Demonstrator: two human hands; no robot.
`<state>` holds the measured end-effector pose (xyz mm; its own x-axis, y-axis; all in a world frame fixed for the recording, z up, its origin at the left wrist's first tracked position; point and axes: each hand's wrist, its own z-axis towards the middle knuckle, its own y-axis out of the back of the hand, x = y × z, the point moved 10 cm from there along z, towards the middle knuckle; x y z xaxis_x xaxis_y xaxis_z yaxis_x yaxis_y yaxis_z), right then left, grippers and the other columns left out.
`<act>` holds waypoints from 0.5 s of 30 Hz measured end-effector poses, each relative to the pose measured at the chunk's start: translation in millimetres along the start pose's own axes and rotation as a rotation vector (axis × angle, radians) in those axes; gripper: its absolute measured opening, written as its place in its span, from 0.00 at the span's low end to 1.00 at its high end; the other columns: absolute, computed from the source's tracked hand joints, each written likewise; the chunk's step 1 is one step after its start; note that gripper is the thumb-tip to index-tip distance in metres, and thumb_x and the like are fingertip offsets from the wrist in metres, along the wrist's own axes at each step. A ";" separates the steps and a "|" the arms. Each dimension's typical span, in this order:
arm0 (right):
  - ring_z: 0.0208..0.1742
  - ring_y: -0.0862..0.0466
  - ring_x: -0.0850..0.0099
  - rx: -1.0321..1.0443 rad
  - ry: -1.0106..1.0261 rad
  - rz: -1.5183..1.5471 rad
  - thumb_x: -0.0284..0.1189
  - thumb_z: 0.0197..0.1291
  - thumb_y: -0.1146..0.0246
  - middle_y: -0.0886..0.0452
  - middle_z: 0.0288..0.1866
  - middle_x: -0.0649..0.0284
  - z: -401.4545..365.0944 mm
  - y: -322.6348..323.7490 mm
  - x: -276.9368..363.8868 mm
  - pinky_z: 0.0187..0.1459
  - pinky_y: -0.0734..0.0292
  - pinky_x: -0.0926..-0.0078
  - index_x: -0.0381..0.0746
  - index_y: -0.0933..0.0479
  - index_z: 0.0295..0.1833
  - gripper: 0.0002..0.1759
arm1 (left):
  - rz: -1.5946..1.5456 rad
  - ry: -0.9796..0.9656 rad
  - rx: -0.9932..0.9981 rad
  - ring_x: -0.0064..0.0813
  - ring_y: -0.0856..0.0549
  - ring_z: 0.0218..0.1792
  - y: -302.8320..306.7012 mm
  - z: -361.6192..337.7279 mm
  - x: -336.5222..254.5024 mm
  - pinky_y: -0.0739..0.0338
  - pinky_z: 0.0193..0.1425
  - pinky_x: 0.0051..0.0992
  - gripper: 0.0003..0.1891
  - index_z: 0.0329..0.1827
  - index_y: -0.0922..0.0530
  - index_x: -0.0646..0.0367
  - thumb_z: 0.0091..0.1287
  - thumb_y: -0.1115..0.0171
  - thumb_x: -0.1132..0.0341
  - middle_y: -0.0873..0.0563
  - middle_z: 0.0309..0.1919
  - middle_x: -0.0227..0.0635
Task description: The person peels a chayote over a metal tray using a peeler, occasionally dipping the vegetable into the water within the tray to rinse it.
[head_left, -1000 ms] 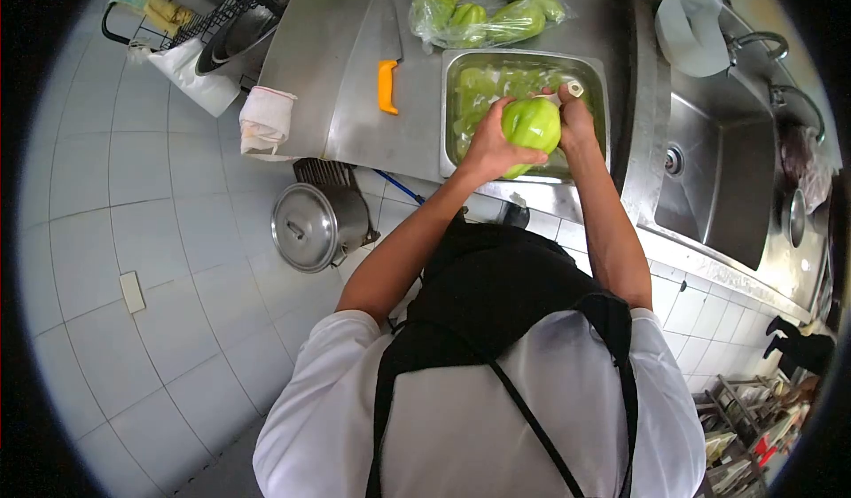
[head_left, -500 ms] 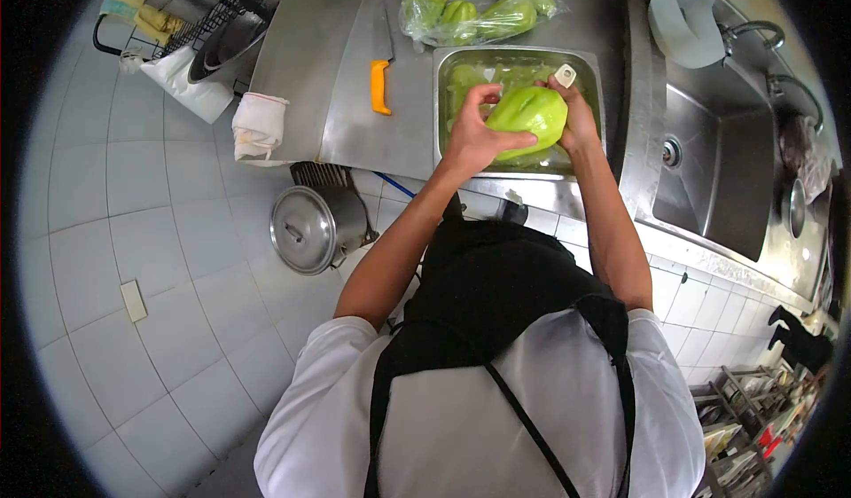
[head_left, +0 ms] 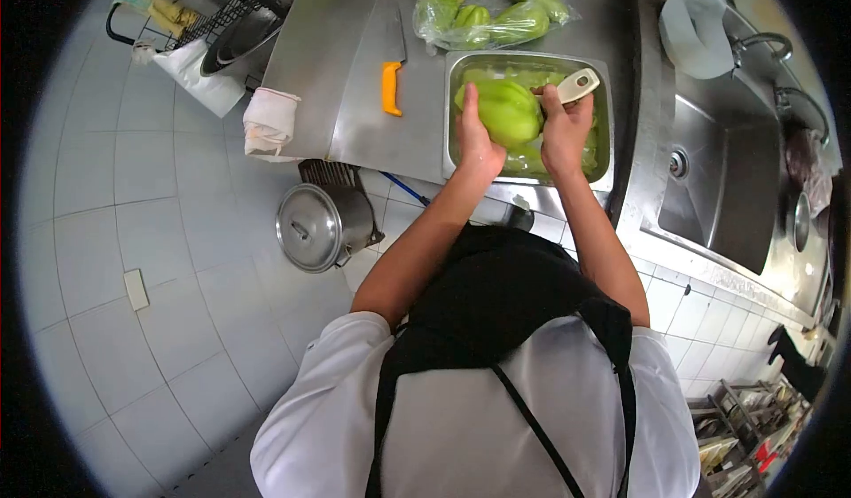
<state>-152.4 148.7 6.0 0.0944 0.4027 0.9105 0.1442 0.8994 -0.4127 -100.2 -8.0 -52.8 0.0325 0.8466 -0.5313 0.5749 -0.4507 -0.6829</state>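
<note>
A pale green chayote (head_left: 512,115) is in my left hand (head_left: 480,143), whose fingers and thumb curve around its left side and underside. My right hand (head_left: 567,136) is closed on a white-handled peeler (head_left: 579,85) at the chayote's right side. The peeler's blade is mostly hidden by fingers and the chayote. Both hands are over a rectangular steel pan (head_left: 608,125), in which green pieces lie.
Several more chayotes (head_left: 519,21) lie in and beside a clear plastic bag behind the pan. An orange-handled knife (head_left: 391,88) rests to the left, near a folded cloth (head_left: 270,118). A sink (head_left: 709,179) is on the right; a lidded pot (head_left: 310,228) stands below left.
The chayote has been turned in my left hand, which now cups it from the left and below. More of the peeler's handle shows, tilted to the right. The view has shifted slightly.
</note>
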 end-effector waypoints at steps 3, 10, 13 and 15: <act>0.43 0.14 0.68 0.085 0.013 -0.013 0.22 0.70 0.40 0.16 0.41 0.56 3.5 -5.8 26.8 0.46 0.20 0.74 0.36 0.36 0.52 0.12 | -0.048 0.091 0.036 0.35 0.20 0.60 -4.8 -8.1 7.8 0.28 0.66 0.41 0.28 0.63 0.26 0.54 0.71 0.46 0.41 0.20 0.59 0.35; 0.48 0.14 0.58 0.202 -0.267 0.183 0.23 0.72 0.45 0.20 0.43 0.53 -2.7 -24.8 56.4 0.50 0.15 0.62 0.34 0.35 0.52 0.08 | -0.099 0.186 0.145 0.34 0.18 0.56 -11.5 -12.1 22.6 0.26 0.64 0.38 0.25 0.59 0.24 0.54 0.71 0.46 0.44 0.17 0.55 0.34; 0.47 0.14 0.58 0.257 -0.251 0.157 0.23 0.72 0.45 0.20 0.42 0.53 -10.0 -30.7 55.0 0.51 0.16 0.62 0.34 0.36 0.54 0.10 | -0.095 0.187 0.177 0.33 0.18 0.55 -21.4 -15.9 27.4 0.25 0.63 0.36 0.25 0.58 0.23 0.53 0.70 0.45 0.43 0.17 0.53 0.34; 0.46 0.14 0.57 0.291 -0.220 0.146 0.23 0.72 0.45 0.20 0.41 0.54 -13.1 -34.2 54.2 0.51 0.17 0.63 0.34 0.36 0.55 0.11 | -0.108 0.214 0.176 0.33 0.18 0.55 -26.4 -21.4 27.7 0.26 0.63 0.37 0.26 0.59 0.23 0.53 0.71 0.46 0.42 0.17 0.53 0.34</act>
<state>-139.3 137.5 69.1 -0.1244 0.5284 0.8398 -0.1435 0.8279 -0.5422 -97.0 33.4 -38.8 0.1607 0.9244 -0.3459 0.4344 -0.3809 -0.8162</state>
